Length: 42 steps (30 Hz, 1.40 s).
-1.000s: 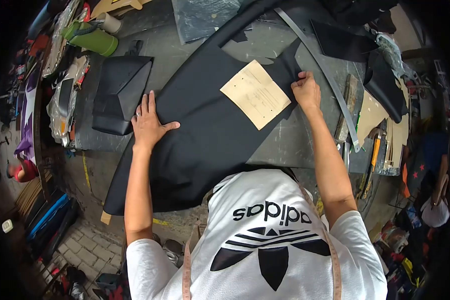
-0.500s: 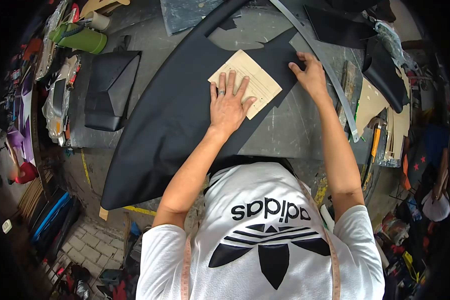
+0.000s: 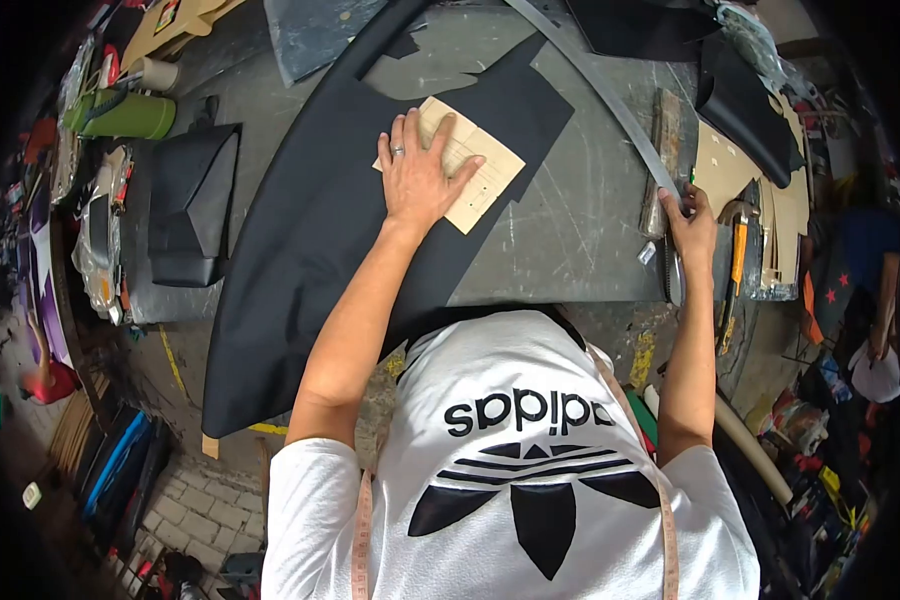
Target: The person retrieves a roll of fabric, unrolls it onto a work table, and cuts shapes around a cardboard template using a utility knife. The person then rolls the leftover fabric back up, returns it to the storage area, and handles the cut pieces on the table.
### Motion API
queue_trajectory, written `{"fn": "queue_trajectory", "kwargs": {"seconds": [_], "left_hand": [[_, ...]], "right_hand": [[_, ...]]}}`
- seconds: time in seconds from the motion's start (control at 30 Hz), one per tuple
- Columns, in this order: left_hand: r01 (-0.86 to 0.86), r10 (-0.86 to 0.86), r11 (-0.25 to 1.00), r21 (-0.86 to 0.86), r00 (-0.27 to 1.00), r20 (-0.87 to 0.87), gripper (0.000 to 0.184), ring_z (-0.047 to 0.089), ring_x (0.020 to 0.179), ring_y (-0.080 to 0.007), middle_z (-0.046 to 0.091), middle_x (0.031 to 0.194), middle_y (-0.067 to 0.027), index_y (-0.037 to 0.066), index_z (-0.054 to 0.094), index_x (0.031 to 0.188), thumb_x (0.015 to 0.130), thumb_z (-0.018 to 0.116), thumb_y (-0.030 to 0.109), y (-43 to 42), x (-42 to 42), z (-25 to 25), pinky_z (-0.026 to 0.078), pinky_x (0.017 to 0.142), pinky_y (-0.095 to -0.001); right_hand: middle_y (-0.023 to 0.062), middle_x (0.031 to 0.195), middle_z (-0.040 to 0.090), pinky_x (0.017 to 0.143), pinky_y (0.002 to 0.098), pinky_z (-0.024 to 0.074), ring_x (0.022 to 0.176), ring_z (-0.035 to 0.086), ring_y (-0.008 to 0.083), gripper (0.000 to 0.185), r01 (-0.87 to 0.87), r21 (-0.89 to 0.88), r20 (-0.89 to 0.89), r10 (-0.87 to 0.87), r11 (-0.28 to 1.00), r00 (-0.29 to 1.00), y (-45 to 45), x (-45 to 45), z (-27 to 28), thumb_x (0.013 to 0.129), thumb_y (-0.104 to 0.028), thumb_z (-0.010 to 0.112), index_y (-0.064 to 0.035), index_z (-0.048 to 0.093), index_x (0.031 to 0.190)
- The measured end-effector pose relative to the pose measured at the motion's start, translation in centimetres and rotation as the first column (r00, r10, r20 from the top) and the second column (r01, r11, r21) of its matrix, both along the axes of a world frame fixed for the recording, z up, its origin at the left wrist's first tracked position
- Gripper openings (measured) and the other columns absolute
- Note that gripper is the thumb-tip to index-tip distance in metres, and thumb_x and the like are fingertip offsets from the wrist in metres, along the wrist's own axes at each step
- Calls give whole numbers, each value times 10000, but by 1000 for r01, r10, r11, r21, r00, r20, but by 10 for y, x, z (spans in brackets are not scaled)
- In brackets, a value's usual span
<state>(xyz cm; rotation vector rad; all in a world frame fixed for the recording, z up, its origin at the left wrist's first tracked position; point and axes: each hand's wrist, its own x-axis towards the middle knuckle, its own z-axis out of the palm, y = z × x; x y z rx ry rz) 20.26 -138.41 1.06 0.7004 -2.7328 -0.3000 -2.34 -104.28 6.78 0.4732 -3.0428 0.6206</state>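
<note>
My left hand [image 3: 418, 175] lies flat, fingers spread, on a tan card pattern [image 3: 488, 178] with printed lines and small holes. Beneath the card is a large black leather-like sheet [image 3: 320, 210] with a jagged cut edge. Over at the right side of the table, my right hand [image 3: 692, 225] curls its thumb and fingers around the near part of a long metal ruler [image 3: 610, 110]. My fingers partly hide the ruler there. A worn bar-shaped block [image 3: 664, 140] lies beside this hand, and a hammer with an orange handle [image 3: 738, 255] is to its right.
A folded black leather piece [image 3: 192, 215] and a green flask [image 3: 125, 115] sit at the left. Card patterns [image 3: 722, 160] and black scraps [image 3: 745, 115] crowd the right. The grey tabletop [image 3: 580, 220] ends near my body. Another person's arm [image 3: 885, 305] shows far right.
My right hand has moved from beside the black sheet down and right to the ruler's near part. My left hand stays on the card. The whole view has shifted slightly.
</note>
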Motion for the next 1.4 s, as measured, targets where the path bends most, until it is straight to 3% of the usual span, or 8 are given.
{"fn": "queue_trajectory", "kwargs": {"seconds": [0.03, 0.17, 0.33, 0.43, 0.87, 1.27, 1.37, 1.4], "left_hand": [[-10, 10, 1000, 2, 1000, 16, 759, 312, 1457, -408, 404, 1532, -237, 190, 554, 1467, 917, 555, 713, 2, 0, 0, 225, 1194, -628], [-38, 38, 999, -13, 998, 54, 754, 300, 1469, -410, 382, 1552, -242, 195, 540, 1483, 927, 551, 704, 4, 0, 3, 224, 1196, -619], [-78, 80, 997, -26, 994, 80, 753, 294, 1484, -416, 350, 1585, -237, 206, 516, 1508, 939, 545, 698, 12, 1, -1, 219, 1202, -606], [-98, 101, 995, -32, 991, 91, 755, 283, 1493, -416, 335, 1599, -237, 212, 508, 1518, 942, 537, 699, 11, 0, 2, 216, 1202, -606], [-106, 106, 994, 35, 994, 2, 746, 305, 1477, -406, 361, 1589, -191, 142, 558, 1443, 936, 545, 690, 11, 5, -2, 218, 1210, -594], [17, -17, 1000, -19, 1000, 1, 579, 317, 1499, -379, 416, 1575, -162, 137, 547, 1438, 980, 566, 490, -2, 26, -2, 235, 1224, -545], [19, -20, 1000, -15, 999, -29, 577, 340, 1483, -374, 435, 1559, -158, 113, 549, 1432, 975, 578, 465, 0, 21, -4, 244, 1220, -536], [6, -6, 1000, 0, 999, -53, 585, 359, 1468, -371, 448, 1546, -154, 100, 551, 1427, 969, 589, 463, 1, 22, -5, 253, 1214, -532]], "right_hand": [[144, 943, 673, 764, 370, 527, 828, 658, 233, 520, 63, -43, 179, -55, 997, 982, -3, 6, 6, 911, -398, 779, -20, 672, 1252], [143, 920, 668, 764, 372, 521, 834, 653, 261, 545, 89, -94, 332, -53, 992, 942, -28, 40, 29, 919, -427, 762, -7, 665, 1252], [187, 920, 687, 794, 452, 523, 884, 673, 379, 551, -93, -193, 109, 116, 977, 987, -18, 30, -9, 934, -449, 732, -2, 648, 1244], [204, 889, 688, 791, 495, 510, 849, 665, 419, 508, -161, -64, -7, 161, 985, 987, -12, 3, -25, 959, -451, 698, -27, 651, 1234], [310, 1109, 704, 937, 459, 522, 1087, 688, 430, 779, -15, 125, 178, -8, 992, 984, -26, -53, -11, 898, -654, 645, 60, 630, 1212], [108, 756, 714, 674, 365, 528, 665, 680, 243, 585, -60, 170, 184, 29, 984, 983, -12, -102, -28, 890, -575, 698, 8, 746, 909], [87, 839, 734, 723, 338, 534, 763, 684, 199, 486, 34, -314, 402, 101, 949, 910, 4, -119, -34, 883, -491, 752, -9, 749, 942], [87, 839, 734, 723, 338, 534, 763, 684, 199, 486, 35, -311, 402, 97, 950, 911, 12, -124, -32, 883, -491, 752, -9, 749, 942]]}}
